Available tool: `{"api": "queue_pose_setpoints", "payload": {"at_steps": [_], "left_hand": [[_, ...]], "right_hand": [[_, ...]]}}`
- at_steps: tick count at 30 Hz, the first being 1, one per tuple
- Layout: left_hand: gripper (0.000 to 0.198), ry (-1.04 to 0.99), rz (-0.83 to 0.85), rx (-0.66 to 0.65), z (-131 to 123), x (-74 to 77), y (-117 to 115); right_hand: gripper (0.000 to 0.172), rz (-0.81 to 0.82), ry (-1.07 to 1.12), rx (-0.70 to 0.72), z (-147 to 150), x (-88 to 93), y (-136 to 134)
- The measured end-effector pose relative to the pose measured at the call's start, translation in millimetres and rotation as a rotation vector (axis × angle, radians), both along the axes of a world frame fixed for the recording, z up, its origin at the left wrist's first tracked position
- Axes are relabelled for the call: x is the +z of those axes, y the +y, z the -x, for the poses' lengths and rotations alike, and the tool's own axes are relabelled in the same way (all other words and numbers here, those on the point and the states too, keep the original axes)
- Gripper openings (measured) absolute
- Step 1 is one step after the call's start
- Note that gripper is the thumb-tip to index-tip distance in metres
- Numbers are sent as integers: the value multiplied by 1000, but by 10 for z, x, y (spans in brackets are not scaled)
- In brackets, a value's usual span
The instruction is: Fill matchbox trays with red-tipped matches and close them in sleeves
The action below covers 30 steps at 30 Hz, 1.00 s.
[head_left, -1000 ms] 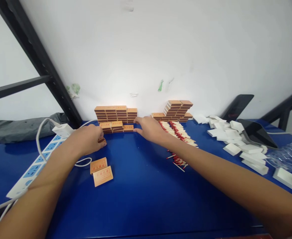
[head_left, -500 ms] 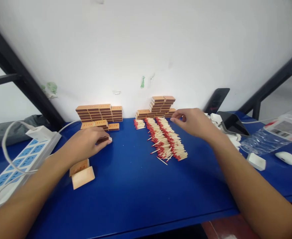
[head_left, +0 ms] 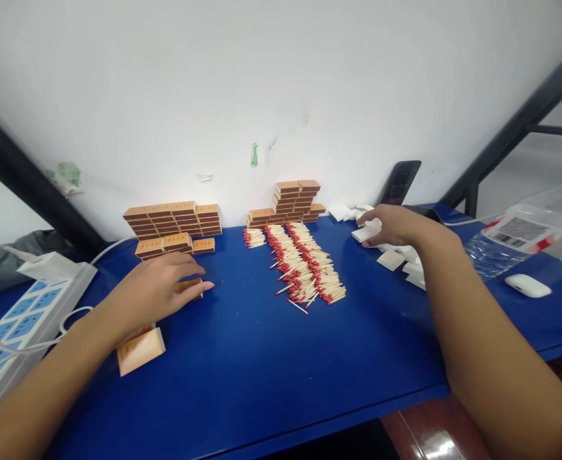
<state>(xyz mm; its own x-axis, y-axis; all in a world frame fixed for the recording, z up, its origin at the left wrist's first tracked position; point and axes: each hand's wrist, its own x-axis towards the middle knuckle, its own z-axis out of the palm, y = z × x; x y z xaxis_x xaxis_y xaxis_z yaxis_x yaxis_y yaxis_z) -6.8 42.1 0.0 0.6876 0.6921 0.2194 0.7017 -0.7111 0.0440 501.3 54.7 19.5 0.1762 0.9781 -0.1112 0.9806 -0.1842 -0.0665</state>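
Note:
My left hand (head_left: 151, 286) is closed round a matchbox (head_left: 190, 285), low over the blue table, its fingers hiding much of the box. Flat orange matchbox sleeves (head_left: 141, 351) lie just below that wrist. On the right, my right hand (head_left: 400, 227) pinches a white matchbox tray (head_left: 366, 233) between thumb and fingers, among several loose white trays (head_left: 415, 273). Between the hands lie rows of red-tipped matches (head_left: 304, 265), with a smaller bunch of matches (head_left: 254, 238) at their left.
Stacked matchboxes (head_left: 172, 220) stand against the wall at left, and another stack (head_left: 293, 201) behind the matches. A power strip (head_left: 26, 326) with white cables lies far left. A phone (head_left: 400, 182) leans on the wall; a white earbud case (head_left: 527, 285) and plastic bag (head_left: 496, 252) are right.
My right hand has moved right, from beside the matches to the white trays, and has taken hold of one. My left hand keeps its matchbox, slightly lower. The view has shifted right.

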Motion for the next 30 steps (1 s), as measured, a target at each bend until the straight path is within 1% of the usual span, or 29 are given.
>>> {"api": "queue_pose_setpoints", "payload": {"at_steps": [4,6,7,10,13,15,17,18,19,20,21,22,23,24,26,27,28,29,30], "left_hand": [[61,-3,-21,-1,-13,3,-20],[58,-6,-36,-3,-20,7,-35],[57,-7,-39,-7,-25,9,-42],[53,-8,-22,-20,-35,11,-55],[51,-24,-9,-21,-36,4,-53],[49,-44,-10,-22,-36,-1,-53],[47,-62,-18,-23,-43,-5,-62],[47,-70,-25,-25,-51,-9,-71],[47,-80,-37,-28,-61,-15,-83],[47,-93,-52,-30,-75,-24,-97],[46,-110,-65,-35,-90,-36,-113],[47,-132,-77,-37,-108,-50,-130],[48,-150,-77,-33,-126,-66,-148],[50,-163,-69,-24,-144,-83,-165],[59,-169,-38,-12,-177,-115,-197],[65,-169,-25,-11,-191,-128,-210],[68,-165,-13,-13,-202,-138,-220],[68,-156,-2,-23,-212,-146,-229],[64,-145,10,-39,-220,-152,-234]], "right_hand": [[34,13,-2,-33,-39,-65,63],[25,-14,11,-14,-44,-66,56],[23,-27,23,2,-43,-66,51],[25,-39,68,35,-48,-88,52],[28,-48,82,33,-82,-113,71],[32,-103,82,33,-82,-90,65],[45,-221,99,68,4,-23,28],[53,-278,119,96,98,19,-3],[57,-389,189,156,231,59,-41],[57,-484,298,210,404,89,-85],[53,-545,443,264,611,105,-134],[48,-546,601,324,843,99,-188],[43,-509,755,387,1087,71,-244],[40,-432,891,456,1331,20,-301],[35,-219,1063,583,1761,-128,-415],[32,-147,1079,639,1929,-209,-465],[27,-130,1041,675,2056,-283,-507],[24,-127,947,709,2143,-344,-535],[25,-151,870,741,2191,-385,-546]]}}
